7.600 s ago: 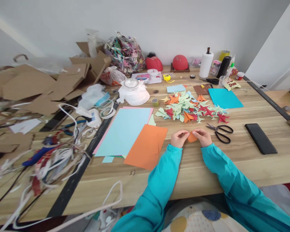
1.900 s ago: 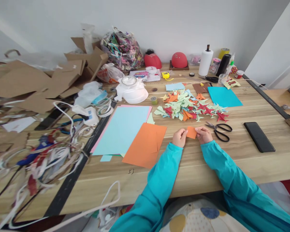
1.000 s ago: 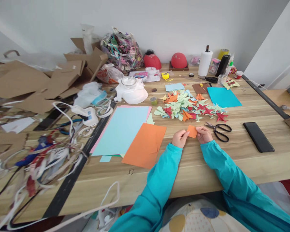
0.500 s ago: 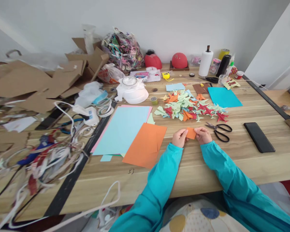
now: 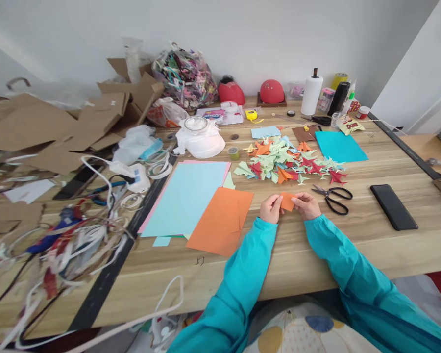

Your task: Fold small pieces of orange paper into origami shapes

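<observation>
A small piece of orange paper (image 5: 287,201) is held between my two hands above the wooden table. My left hand (image 5: 271,209) pinches its left edge, and my right hand (image 5: 307,206) pinches its right edge. Black-handled scissors (image 5: 334,198) lie just right of my right hand, blades pointing left. Beyond my hands spreads a pile of folded paper shapes (image 5: 279,159) in green, orange, red and blue. To the left lies a larger orange sheet (image 5: 216,220), with a slit near its right side, overlapping a stack of light blue and pink sheets (image 5: 187,196).
A black phone (image 5: 394,207) lies at the right. Turquoise paper (image 5: 341,146) sits behind the pile, and a roll of tape (image 5: 234,153) left of it. Tangled cables (image 5: 91,235) and torn cardboard (image 5: 33,122) crowd the left side. A white bottle (image 5: 311,94) stands at the back.
The orange piece has tilted and shifted slightly left between my fingers. My right hand has moved a little left, closer to my left hand.
</observation>
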A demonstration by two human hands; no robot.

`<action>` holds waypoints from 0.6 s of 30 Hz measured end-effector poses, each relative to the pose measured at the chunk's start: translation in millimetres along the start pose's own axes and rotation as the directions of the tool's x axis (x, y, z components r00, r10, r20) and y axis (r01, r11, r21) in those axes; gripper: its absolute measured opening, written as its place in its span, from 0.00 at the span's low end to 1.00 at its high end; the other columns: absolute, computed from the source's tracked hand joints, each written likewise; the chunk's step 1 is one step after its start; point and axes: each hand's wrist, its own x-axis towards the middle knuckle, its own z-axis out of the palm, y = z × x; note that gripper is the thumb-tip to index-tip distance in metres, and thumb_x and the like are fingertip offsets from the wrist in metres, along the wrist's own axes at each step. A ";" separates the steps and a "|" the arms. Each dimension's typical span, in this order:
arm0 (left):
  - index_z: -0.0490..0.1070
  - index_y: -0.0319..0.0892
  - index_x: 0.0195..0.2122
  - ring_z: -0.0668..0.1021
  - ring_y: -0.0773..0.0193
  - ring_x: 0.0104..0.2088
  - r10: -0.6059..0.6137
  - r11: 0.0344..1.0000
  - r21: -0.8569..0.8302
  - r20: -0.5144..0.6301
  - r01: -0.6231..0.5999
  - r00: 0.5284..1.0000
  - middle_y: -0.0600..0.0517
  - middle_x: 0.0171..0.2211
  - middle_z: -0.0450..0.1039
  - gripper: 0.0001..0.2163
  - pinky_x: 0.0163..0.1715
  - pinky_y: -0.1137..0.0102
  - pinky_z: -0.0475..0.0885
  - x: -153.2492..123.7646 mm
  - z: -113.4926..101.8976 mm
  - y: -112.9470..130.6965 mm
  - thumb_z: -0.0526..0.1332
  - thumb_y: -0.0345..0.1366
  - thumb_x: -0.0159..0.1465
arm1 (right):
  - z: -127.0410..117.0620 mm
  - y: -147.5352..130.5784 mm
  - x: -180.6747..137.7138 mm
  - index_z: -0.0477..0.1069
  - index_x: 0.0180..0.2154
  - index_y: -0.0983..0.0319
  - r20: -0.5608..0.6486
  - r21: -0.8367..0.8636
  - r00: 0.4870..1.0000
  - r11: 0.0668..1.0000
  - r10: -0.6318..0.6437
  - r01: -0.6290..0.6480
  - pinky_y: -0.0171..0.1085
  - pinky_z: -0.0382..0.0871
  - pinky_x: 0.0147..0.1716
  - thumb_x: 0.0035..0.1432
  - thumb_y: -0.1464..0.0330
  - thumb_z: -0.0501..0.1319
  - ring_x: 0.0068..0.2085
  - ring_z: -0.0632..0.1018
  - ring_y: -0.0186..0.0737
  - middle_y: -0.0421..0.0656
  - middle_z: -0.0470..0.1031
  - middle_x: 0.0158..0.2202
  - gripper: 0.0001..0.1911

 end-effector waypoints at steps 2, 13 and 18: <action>0.69 0.39 0.26 0.67 0.71 0.13 0.011 1.000 0.004 -0.016 -0.011 1.000 0.57 0.14 0.63 0.16 0.15 0.75 0.62 -0.2 0.5 -0.5 0.55 0.48 0.56 | -0.6 0.8 0.3 0.71 0.21 0.62 -0.010 0.000 1.000 1.000 -0.006 0.006 0.29 0.57 0.13 0.31 0.65 0.71 0.15 0.65 0.25 0.35 0.71 0.17 0.13; 0.70 0.38 0.27 0.68 0.71 0.15 -0.034 0.996 -0.080 -0.013 0.033 0.999 0.54 0.18 0.67 0.15 0.15 0.74 0.63 -1.2 2.2 -3.5 0.57 0.48 0.54 | -0.3 -1.0 -0.2 0.70 0.18 0.62 -0.014 0.050 0.999 0.998 -0.040 0.041 0.28 0.59 0.15 0.31 0.67 0.71 0.15 0.65 0.25 0.34 0.70 0.15 0.12; 0.74 0.38 0.30 0.73 0.66 0.28 0.054 0.996 -0.065 -0.046 -0.056 0.998 0.49 0.28 0.73 0.14 0.26 0.73 0.68 0.8 1.3 -2.7 0.61 0.45 0.52 | 2.0 -3.6 -3.0 0.70 0.18 0.61 0.023 0.065 0.999 0.998 -0.025 0.023 0.30 0.61 0.16 0.32 0.67 0.71 0.15 0.66 0.26 0.34 0.70 0.15 0.11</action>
